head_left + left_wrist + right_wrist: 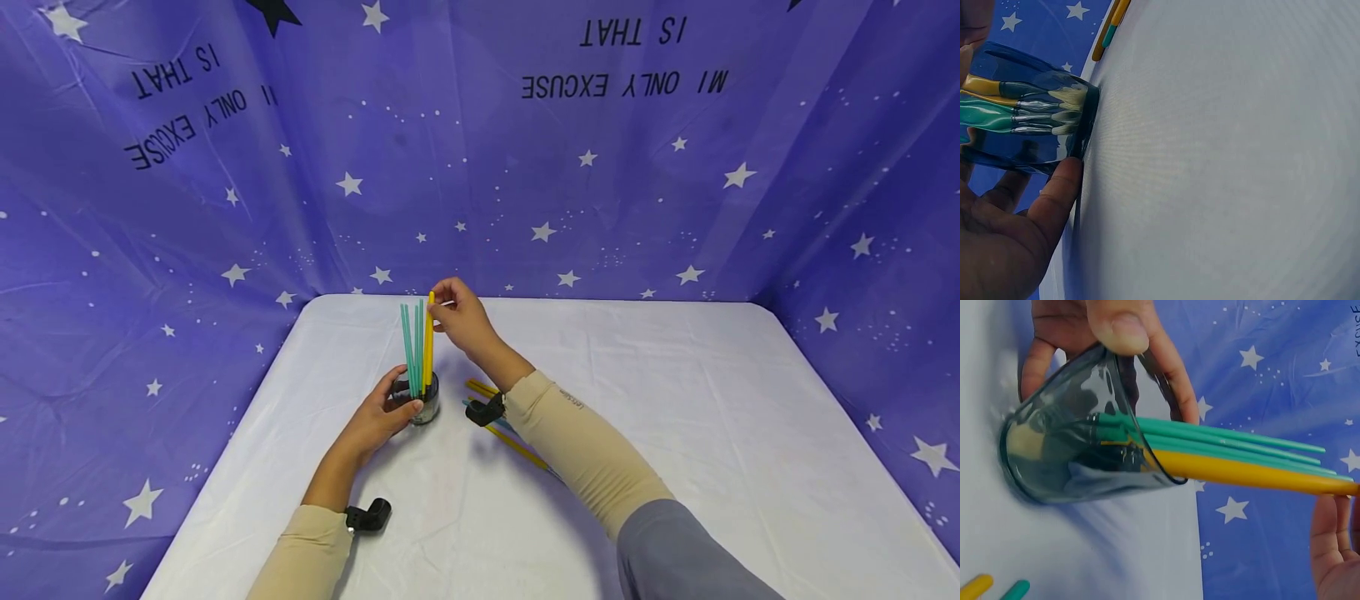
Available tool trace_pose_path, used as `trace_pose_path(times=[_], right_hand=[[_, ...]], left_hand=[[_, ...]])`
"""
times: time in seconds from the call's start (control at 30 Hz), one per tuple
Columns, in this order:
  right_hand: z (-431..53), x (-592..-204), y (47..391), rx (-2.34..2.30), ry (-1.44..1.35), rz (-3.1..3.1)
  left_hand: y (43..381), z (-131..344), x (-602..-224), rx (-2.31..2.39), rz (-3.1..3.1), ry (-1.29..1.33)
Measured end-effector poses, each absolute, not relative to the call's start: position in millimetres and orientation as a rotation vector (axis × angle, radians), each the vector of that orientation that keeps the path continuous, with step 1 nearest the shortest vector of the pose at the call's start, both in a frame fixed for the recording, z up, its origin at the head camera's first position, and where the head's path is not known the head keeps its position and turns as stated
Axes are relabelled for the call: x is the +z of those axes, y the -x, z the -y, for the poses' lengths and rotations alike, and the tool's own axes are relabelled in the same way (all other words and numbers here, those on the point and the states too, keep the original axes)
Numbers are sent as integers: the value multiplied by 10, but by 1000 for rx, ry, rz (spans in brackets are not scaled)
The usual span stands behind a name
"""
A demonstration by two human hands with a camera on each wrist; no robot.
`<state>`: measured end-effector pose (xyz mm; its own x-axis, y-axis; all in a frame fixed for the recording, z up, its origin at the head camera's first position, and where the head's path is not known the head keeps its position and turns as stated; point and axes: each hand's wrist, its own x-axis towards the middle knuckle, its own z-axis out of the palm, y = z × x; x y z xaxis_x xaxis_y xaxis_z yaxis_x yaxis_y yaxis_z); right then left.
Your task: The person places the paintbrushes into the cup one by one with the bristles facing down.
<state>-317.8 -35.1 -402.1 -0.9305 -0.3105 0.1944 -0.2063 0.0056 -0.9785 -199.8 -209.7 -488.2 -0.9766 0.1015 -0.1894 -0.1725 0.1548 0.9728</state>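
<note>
A smoky clear glass cup [428, 411] stands on the white table with several paintbrushes in it, bristles down. My left hand [375, 427] holds the cup around its side, thumb at the near side. Several teal-handled paintbrushes [1229, 439] lean together in the cup beside a yellow-handled paintbrush [1235, 469]. Up at its handle end, my right hand [461, 318] pinches that yellow paintbrush between thumb and fingers. Through the glass in the left wrist view, the pale bristles [1067, 97] sit close to the cup's bottom.
Loose yellow paintbrushes [519, 447] and a teal paintbrush [504, 424] lie on the white table [675, 400], partly under my right forearm. A purple star-printed curtain [480, 192] surrounds the table's back and sides. Each wrist carries a small black camera [369, 517].
</note>
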Motion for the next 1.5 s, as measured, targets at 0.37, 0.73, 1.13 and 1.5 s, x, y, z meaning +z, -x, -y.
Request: trace_pose_path(times=[0.37,0.73,1.13,1.5], right_hand=[[93,-4232,3242,-1730,579,-2209],[-219,-4519,3292,-1402,571,-2293],[-410,-4539,3273,-904,652,-2324],[-431,-4602,3328,-677,699,-2239]], left_hand=[[1997,2085,-4882,1905,-2224,70],[1994,2083,-4876,1907,-2220,70],[1993,2090,-4877,1901,-2221,73],[2001,2094,-4899,1897,-2215,77]])
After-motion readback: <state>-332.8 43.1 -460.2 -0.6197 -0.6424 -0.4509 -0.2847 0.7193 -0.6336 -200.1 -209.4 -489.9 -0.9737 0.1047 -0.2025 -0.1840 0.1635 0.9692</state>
